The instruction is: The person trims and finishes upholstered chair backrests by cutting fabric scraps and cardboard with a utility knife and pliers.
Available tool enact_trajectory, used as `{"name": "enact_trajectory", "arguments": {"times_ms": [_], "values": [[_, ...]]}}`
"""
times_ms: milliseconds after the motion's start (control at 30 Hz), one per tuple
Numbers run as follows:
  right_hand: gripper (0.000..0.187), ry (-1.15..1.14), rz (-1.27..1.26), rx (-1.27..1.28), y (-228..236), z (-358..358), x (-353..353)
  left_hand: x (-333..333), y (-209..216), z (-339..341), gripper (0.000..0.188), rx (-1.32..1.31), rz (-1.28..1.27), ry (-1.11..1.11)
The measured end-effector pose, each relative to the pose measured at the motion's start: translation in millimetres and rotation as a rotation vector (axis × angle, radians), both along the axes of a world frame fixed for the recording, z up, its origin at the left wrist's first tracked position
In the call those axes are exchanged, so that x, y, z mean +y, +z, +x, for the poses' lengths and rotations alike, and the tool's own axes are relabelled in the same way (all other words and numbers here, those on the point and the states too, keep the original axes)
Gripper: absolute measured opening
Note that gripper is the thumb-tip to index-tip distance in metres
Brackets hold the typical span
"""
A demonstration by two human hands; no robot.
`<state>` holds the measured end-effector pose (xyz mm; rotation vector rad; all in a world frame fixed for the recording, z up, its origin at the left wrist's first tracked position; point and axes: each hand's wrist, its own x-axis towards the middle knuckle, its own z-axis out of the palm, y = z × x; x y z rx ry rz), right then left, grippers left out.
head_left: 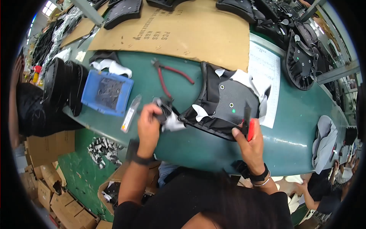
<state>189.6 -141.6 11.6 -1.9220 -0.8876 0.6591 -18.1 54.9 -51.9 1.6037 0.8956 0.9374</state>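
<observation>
A black padded panel (pixel 232 97) lies in front of me with its stiff back upward. Black cover fabric wraps over its edges, and white lining flaps (pixel 244 78) stick out around it. My left hand (pixel 148 128) is closed around a black-and-white fabric scrap (pixel 173 121) beside the panel's left corner; the scrap is slightly blurred. At the panel's near right edge, my right hand (pixel 249 147) grips a red-and-black cutter knife (pixel 251 129), its dark end pointing away from me over the panel.
Red-handled pincers (pixel 163 80) and a clear narrow packet (pixel 130 114) lie on the green table (pixel 198 152). A blue bin (pixel 127 93) with dark pieces stands left, near stacked black panels (pixel 57 84). Cardboard (pixel 171 36) covers the back; grey fabric (pixel 324 141) lies right.
</observation>
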Motion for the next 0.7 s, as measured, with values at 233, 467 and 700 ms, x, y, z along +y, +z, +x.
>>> {"name": "enact_trajectory", "arguments": {"times_ms": [233, 467, 700], "values": [[0.024, -0.108, -0.008, 0.297, 9.0, -31.0, -42.8, -3.9, 102.5, -85.2, 0.018, 0.058, -0.113, -0.921], [0.040, 0.722, -0.086, 0.529, 15.4, -40.6, -36.3, -38.4, 98.1, -84.5, 0.038, 0.552, 0.107, -0.193], [0.032, -0.147, -0.080, 0.453, 15.1, 25.9, -37.6, -36.9, 77.0, 32.1, 0.056, 0.631, 0.550, -0.346]]}}
